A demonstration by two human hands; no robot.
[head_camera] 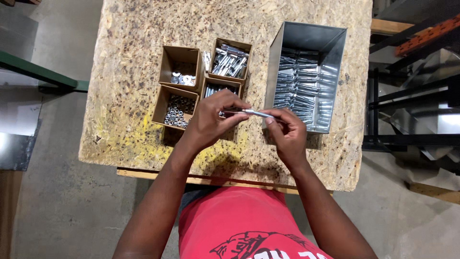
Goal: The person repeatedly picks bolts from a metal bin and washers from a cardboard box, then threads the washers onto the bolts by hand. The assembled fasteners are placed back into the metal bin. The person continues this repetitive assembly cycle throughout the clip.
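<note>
My left hand (211,120) and my right hand (287,132) together hold one slim silver bolt (251,113) level above the near half of the chipboard table (124,96). The left fingers pinch its left end, the right fingers grip its right end. Just behind the hands stand small cardboard boxes: one with washers (181,67), one with nuts (175,109), one with metal sleeves (231,60), and one partly hidden by my left hand (216,88). A grey metal bin (306,76) with several assembled bolts sits to the right.
The table stands on a concrete floor (62,201). A green-edged bench (33,72) lies at the left. Dark metal racking (412,105) and sheet-metal parts stand at the right. My red shirt (239,220) fills the bottom of the view.
</note>
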